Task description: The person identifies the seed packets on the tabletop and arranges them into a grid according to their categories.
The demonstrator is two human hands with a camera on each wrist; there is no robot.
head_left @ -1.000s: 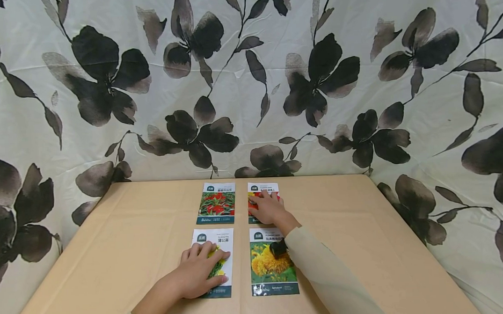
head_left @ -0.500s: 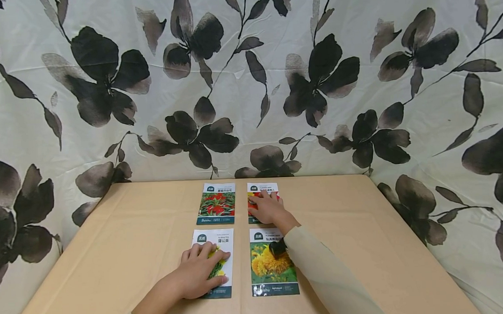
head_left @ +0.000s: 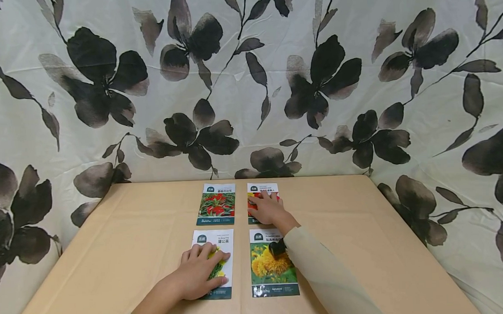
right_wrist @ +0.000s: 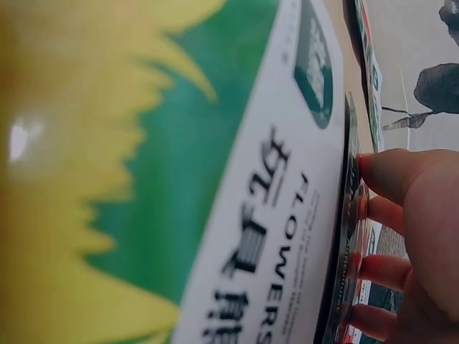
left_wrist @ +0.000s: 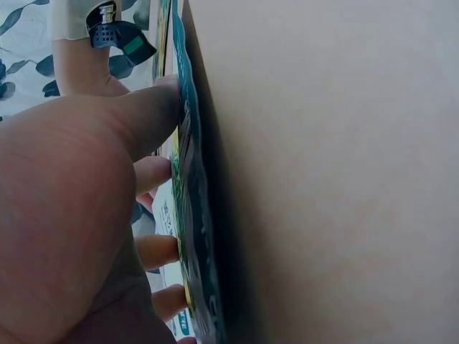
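Flat on the table lie several flower seed packets in two rows. My left hand (head_left: 197,271) rests with spread fingers on the front-left packet (head_left: 225,240), which has yellow flowers on white; its fingertips touch the surface in the left wrist view. Farther back, my right hand (head_left: 268,208) lies over the back-right packet (head_left: 253,187), hiding most of its red picture. The right wrist view shows those fingertips touching it too. Below my right wrist is the front-right packet (head_left: 266,264), printed with yellow blooms. A red-flowered packet (head_left: 216,205) lies back left, untouched.
Light brown covering lies over the table (head_left: 124,247). Behind it hangs a white curtain (head_left: 248,91) with dark printed flowers. Small black wrist cameras sit on both wrists, the right one (head_left: 277,248) over the front-right packet.
Both hands and all the packets keep their places. Only the head view has shifted very slightly.
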